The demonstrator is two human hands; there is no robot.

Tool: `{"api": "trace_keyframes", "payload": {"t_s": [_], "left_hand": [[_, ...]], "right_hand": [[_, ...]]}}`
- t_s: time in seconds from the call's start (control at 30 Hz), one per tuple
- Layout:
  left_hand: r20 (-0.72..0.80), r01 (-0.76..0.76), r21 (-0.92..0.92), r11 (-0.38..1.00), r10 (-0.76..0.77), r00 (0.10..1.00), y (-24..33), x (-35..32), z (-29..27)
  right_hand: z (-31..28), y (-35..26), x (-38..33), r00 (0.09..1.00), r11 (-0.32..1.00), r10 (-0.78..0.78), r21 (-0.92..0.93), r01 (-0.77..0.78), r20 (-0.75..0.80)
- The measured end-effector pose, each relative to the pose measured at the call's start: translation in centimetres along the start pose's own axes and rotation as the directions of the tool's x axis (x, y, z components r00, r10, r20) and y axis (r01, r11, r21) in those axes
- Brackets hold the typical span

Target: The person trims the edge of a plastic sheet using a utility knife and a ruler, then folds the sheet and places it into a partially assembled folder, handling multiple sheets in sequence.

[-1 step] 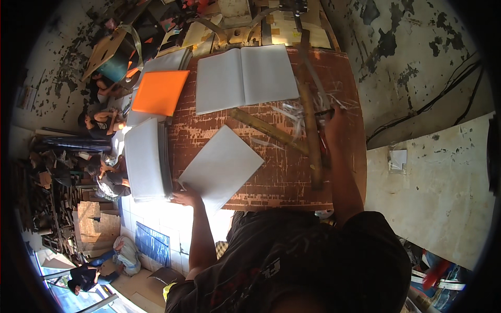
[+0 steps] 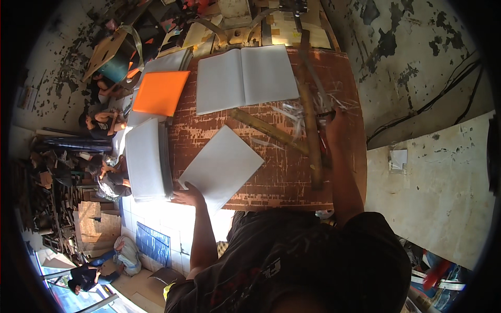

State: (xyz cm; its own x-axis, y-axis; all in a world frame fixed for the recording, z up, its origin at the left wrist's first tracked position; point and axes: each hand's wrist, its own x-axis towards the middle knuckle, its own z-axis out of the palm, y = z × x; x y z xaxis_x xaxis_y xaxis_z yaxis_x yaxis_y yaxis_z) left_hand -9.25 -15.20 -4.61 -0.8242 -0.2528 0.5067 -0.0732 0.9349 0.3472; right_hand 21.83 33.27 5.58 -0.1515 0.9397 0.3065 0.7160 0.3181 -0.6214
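Touching left hand (image 2: 189,196): pale sheet (image 2: 224,164)

From the person's head, the left fisheye is looking steeply down at the table (image 2: 261,182), which is filling the middle at close range; the shirt (image 2: 245,271) is covering the lower edge, nearest, while the wall (image 2: 433,88) is running along the right.

White glare on the tiled floor (image 2: 162,213)
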Motion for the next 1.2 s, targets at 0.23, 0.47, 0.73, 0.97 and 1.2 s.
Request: {"api": "trace_keyframes", "payload": {"t_s": [0.23, 0.47, 0.73, 0.97, 1.2], "left_hand": [[0.305, -0.422, -0.515, 0.746, 0.62, 0.723, 12.7, -2.3, -3.7], [0.447, -0.506, -0.448, 0.737, 0.675, 0.587, 16.9, -1.7, -0.2], [0.433, -0.567, -0.386, 0.728, 0.685, 0.586, 17.8, -0.9, -0.7], [0.469, -0.567, -0.396, 0.722, 0.69, 0.552, 18.1, -1.3, -1.9], [0.335, -0.495, -0.524, 0.693, 0.702, 0.628, 17.6, -2.6, -1.5]], "right_hand": [[1.6, 4.5, -1.7, 0.988, 0.993, 0.059, -0.107, -0.044, 0.142], [-3.2, 2.6, -7.0, 0.976, 0.975, -0.195, -0.086, 0.204, 0.099], [-7.0, 0.0, -16.6, 0.869, 1.0, -0.002, 0.026, -0.012, 0.495], [-5.7, 1.0, -17.5, 0.957, 0.997, 0.03, 0.06, -0.049, 0.289], [-7.1, -2.5, -19.7, 0.916, 0.96, 0.107, 0.2, -0.197, 0.388]]}}
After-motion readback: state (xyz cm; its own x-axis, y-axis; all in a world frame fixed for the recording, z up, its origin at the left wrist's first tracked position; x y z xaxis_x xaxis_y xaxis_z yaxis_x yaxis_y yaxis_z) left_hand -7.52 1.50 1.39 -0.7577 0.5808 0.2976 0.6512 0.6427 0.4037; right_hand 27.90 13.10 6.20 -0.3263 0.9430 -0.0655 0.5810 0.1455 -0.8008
